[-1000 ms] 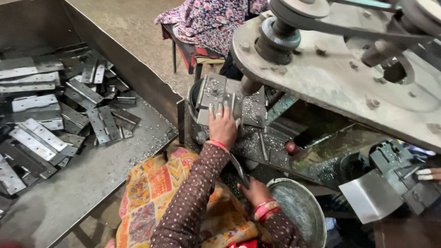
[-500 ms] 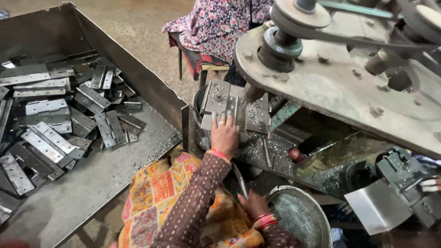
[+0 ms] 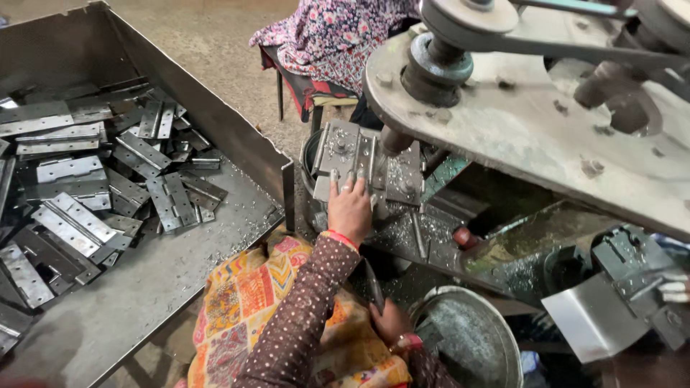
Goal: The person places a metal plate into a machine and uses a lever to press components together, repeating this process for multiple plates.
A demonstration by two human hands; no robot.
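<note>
A worker's right hand (image 3: 392,321), at the near edge of the frame beside a round metal bucket (image 3: 471,341), is curled around a dark handle-like rod (image 3: 374,284), though how tightly the fingers close on it cannot be told. A bright patterned cloth (image 3: 251,309) covers the lap below the brown dotted sleeve (image 3: 302,316). Farther up, the left hand (image 3: 350,208) lies flat with fingers spread on a grey metal plate (image 3: 345,154), pressing it onto the machine's bed, where loose metal chips (image 3: 402,230) glitter just beside it. Above the plate hangs the heavy steel head of a belt-driven press (image 3: 517,136), its pulley (image 3: 438,61) at the top. To the left, a large sheet-metal bin (image 3: 144,287) holds a heap of flat hinge-like plates (image 3: 93,187). At the far side, another person in a flowered garment (image 3: 338,36) sits on a stool (image 3: 302,90).
</note>
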